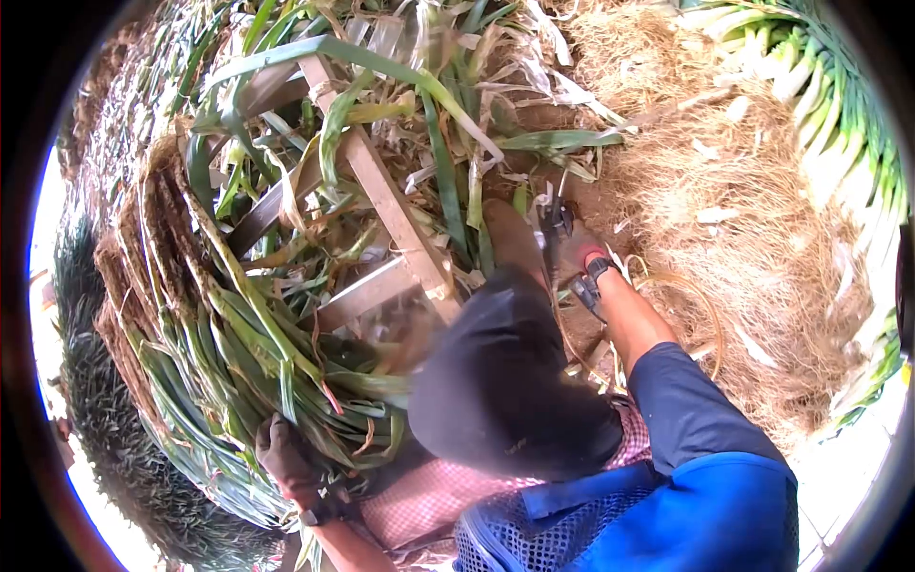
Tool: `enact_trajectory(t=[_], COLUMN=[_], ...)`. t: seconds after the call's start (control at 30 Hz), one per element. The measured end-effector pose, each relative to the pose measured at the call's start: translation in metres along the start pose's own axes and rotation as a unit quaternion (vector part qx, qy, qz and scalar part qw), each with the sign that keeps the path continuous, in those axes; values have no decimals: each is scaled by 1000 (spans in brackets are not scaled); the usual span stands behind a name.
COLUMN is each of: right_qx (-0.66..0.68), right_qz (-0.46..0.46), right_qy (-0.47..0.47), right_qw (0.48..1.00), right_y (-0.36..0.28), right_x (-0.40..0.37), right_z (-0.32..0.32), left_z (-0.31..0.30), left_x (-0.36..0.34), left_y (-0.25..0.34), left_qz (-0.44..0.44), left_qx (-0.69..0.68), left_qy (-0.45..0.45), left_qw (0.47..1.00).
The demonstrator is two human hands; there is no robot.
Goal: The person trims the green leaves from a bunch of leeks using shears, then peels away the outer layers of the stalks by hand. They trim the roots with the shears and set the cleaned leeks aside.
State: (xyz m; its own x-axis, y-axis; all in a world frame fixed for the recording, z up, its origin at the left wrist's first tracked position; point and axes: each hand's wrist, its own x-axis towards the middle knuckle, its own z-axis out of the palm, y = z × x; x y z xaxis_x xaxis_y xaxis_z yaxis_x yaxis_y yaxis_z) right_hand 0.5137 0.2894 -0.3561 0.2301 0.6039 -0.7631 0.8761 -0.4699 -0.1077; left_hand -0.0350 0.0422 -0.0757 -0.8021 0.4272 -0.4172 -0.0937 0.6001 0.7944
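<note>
A dark glove covers my left hand (286, 456), which lies with bent fingers against the leafy part of a big pile of leeks (238, 334). The roots of this pile, brown with soil, point up and left. My right hand (577, 250), gloved and with a strap at the wrist, is closed round a dark metal tool (553, 217) beside my shoe. The tool's exact shape is hard to make out. A thin yellowish hose or cord (710, 305) loops beside the right wrist.
A wooden frame (386, 205) stands among loose leaves in front of my knee (486, 372). Cut roots (705, 219) cover the ground at the right. Trimmed leeks (829, 105) line the far right edge. More leeks (114, 381) are stacked at the far left.
</note>
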Motion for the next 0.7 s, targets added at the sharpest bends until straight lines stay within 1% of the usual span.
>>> enact_trajectory(t=[0.03, 0.07, 0.13, 0.17, 0.2, 0.27, 0.3, 0.33, 0.37, 0.4, 0.43, 0.47, 0.5, 0.53, 0.6, 0.67, 0.7], right_qx=[5, 6, 7, 27, 27, 148, 123, 100, 78, 54, 75, 96, 112, 127, 106, 150, 159], right_qz=[29, 26, 10, -14, -20, -96, -132, -175, -176, -179, -243, -300, -345, -385, -437, -485, -504], right_qy=[6, 7, -27, -27, -26, 44, 67, 86, 74, 62, 101, 142, 132, 124, 72, -73, -139], right_qw=[1000, 1000, 1000, 999, 999, 983, 981, 976, 978, 980, 962, 938, 923, 906, 890, 859, 837], right_y=[-1, -4, -4, -11, -20, -28, -14, -2, -20, -34, -41, -45, -55, -68, -116, -149, -162], right_x=[9, 19, 30, 14, -7, -34, -33, -27, -49, -72, -78, -82, -91, -106, -183, -262, -296], right_z=[7, 11, 22, 12, 2, -8, -8, -5, -29, -59, -78, -99, -131, -170, -255, -317, -337], left_z=[7, 9, 3, 7, 9, 10, 13, 13, 5, -3, 0, 3, 0, 0, 14, 34, 44], left_x=[-7, -2, 1, -5, -6, -7, -10, -7, -2, 4, -1, -6, -10, -15, -35, -74, -98], left_y=[12, 9, 4, 18, 18, 20, 31, 27, 21, 14, 22, 35, 33, 36, 50, 83, 104], left_qz=[-25, -23, -27, -64, -62, -66, -87, -77, -65, -63, -53, -69, -65, -49, 61, 111, 125], left_qx=[16, 15, 22, 16, 12, 5, 27, 45, 36, 38, 51, 55, -44, -45, -27, -50, -84], left_qy=[3, 5, 31, 25, 30, 33, 26, 44, 24, 21, 33, 24, -11, -3, 9, -35, -78], left_qw=[1000, 1000, 999, 997, 998, 997, 995, 995, 997, 997, 997, 996, 997, 998, 998, 992, 985])
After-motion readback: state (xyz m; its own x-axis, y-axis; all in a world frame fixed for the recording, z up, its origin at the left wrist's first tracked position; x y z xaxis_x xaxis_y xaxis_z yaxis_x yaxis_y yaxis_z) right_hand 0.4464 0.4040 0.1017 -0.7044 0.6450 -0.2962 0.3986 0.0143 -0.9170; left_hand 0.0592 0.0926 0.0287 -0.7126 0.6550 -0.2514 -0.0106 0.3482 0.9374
